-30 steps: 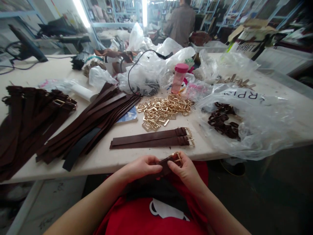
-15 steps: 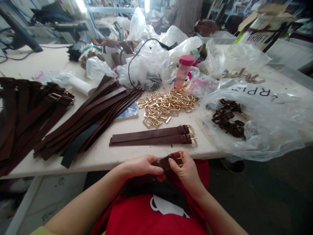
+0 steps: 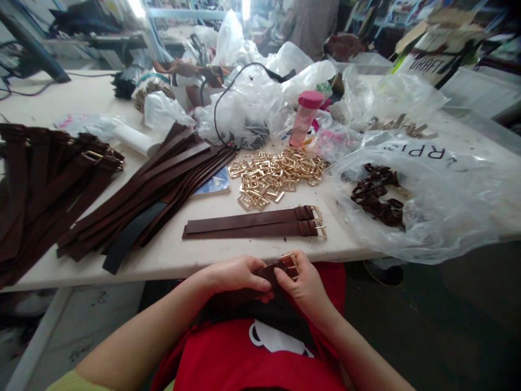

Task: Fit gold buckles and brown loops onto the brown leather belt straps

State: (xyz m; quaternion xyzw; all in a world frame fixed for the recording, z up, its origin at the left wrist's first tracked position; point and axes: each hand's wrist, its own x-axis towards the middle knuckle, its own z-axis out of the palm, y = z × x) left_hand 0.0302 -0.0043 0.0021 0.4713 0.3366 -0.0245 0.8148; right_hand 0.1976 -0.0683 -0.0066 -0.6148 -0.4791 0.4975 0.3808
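Just off the table's front edge, a brown leather belt strap (image 3: 269,271) with a gold buckle (image 3: 293,266) is between my two hands. My left hand (image 3: 244,278) pinches the strap, thumb on top. Close by, my right hand (image 3: 303,282) grips its buckle end, the thumb pressing on the leather. The rest of this strap is hidden below my hands. Two brown straps with buckles (image 3: 252,224) lie side by side on the table in front. Behind them is a heap of loose gold buckles (image 3: 280,174).
Brown straps (image 3: 150,190) are piled to the left, with buckled ones (image 3: 40,184) beyond. At right, a clear plastic bag (image 3: 443,206) holds brown leather loops (image 3: 378,198) and overhangs the table edge. A pink-lidded bottle (image 3: 305,119) stands before crumpled bags. A person (image 3: 313,27) is at the back.
My right hand and the buckle end have shifted slightly left, closer to my left hand. Both hands keep hold of the strap; the things on the table look unmoved.
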